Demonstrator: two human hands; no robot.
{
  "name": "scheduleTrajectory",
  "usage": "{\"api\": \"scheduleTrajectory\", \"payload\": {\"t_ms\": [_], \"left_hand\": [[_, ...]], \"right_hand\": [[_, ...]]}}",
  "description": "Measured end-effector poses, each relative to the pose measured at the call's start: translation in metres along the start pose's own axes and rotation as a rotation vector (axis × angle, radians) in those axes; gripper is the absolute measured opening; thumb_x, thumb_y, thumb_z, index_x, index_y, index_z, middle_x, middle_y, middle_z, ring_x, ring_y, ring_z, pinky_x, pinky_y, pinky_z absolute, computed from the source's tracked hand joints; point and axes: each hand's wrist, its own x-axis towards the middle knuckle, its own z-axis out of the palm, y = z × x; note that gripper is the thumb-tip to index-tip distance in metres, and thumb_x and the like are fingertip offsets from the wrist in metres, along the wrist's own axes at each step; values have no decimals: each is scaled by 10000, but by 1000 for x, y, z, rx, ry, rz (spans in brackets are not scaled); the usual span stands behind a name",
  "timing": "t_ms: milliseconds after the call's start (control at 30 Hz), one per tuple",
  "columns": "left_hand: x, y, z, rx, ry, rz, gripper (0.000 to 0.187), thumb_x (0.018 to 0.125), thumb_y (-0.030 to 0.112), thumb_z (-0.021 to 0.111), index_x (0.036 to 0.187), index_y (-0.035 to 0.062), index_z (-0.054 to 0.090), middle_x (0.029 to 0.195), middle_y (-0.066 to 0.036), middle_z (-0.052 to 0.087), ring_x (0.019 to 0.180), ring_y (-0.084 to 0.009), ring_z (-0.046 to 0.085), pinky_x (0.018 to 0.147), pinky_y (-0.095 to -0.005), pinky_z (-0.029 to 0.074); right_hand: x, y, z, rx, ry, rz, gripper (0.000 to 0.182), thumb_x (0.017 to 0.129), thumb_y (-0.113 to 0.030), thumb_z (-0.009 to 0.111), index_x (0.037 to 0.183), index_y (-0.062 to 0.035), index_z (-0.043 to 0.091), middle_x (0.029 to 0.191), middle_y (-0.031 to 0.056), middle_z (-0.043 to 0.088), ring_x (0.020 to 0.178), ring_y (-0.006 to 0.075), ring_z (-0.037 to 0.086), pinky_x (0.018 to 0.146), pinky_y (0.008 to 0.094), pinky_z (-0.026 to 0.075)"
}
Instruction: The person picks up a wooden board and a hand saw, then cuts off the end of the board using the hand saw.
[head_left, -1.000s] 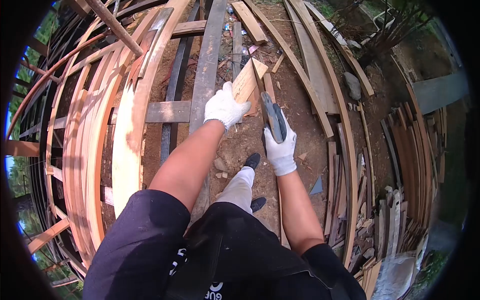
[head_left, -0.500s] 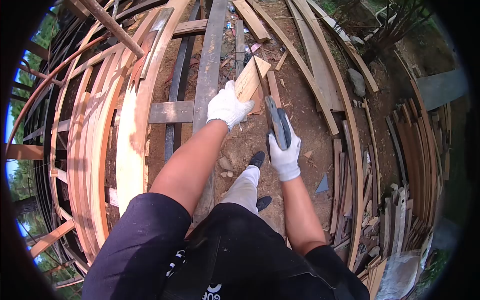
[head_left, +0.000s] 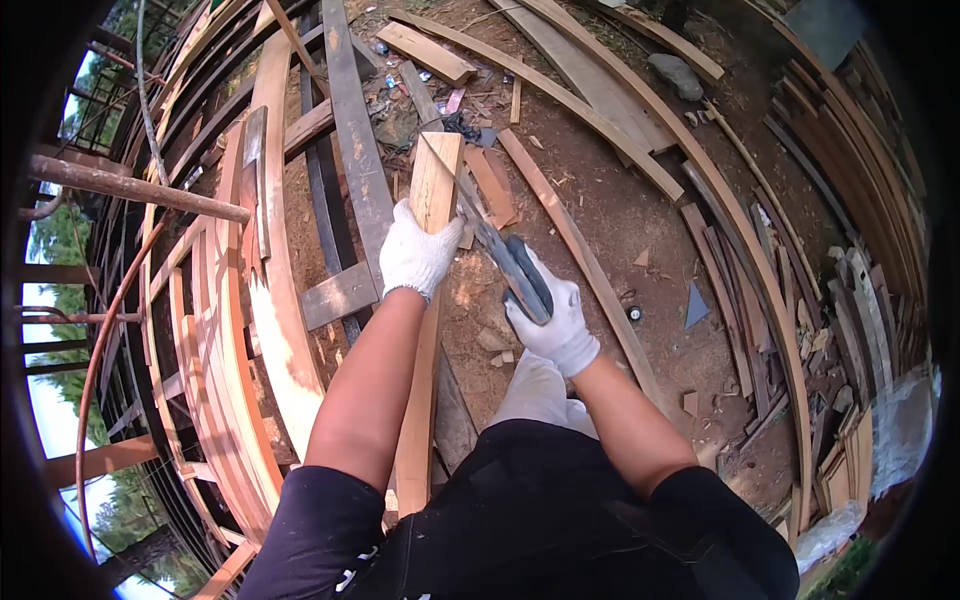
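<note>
My left hand, in a white knit glove, is closed around a pale wooden beam near its far end. The beam runs back under my left forearm toward my body. In my right hand, in a white glove with dark finger coating, is a handsaw, gripped by its worn grey handle. Its thin blade slants forward and left, overlapping the beam's end just beyond my left fingers.
Long planks lie across supports on the left, where a rusty pipe juts in. A dark weathered board runs ahead. Boards and offcuts cover the dirt ground on the right, with a stone farther off.
My view has turned, and the beam now points more straight ahead. The handsaw has tilted to the left, and my right hand sits lower and closer to my body.
</note>
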Motion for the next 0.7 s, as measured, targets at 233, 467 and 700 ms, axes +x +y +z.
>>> {"api": "scheduleTrajectory", "payload": {"t_ms": [233,467,700], "left_hand": [[-3,1,5,64,56,-65,857,810,519,791,1429,16,477,1225,-264,698,1142,-422,686,982,-452,531],[-11,0,5,11,74,18,718,852,445,766,1375,24,511,1175,-264,714,1124,-420,694,959,-451,538],[-4,-4,8,29,92,-11,743,831,454,782,1373,26,510,1158,-272,712,1112,-432,694,965,-456,533]], "right_hand": [[4,29,-1,121,5,-60,770,780,-171,742,1482,31,498,1290,261,684,1063,370,733,939,408,582],[27,12,10,41,4,37,726,820,-283,750,1450,2,531,1018,206,759,932,391,737,887,470,575],[-35,11,-32,111,-32,-20,762,767,-77,692,1500,11,499,1221,233,723,984,368,750,902,390,582]]}}
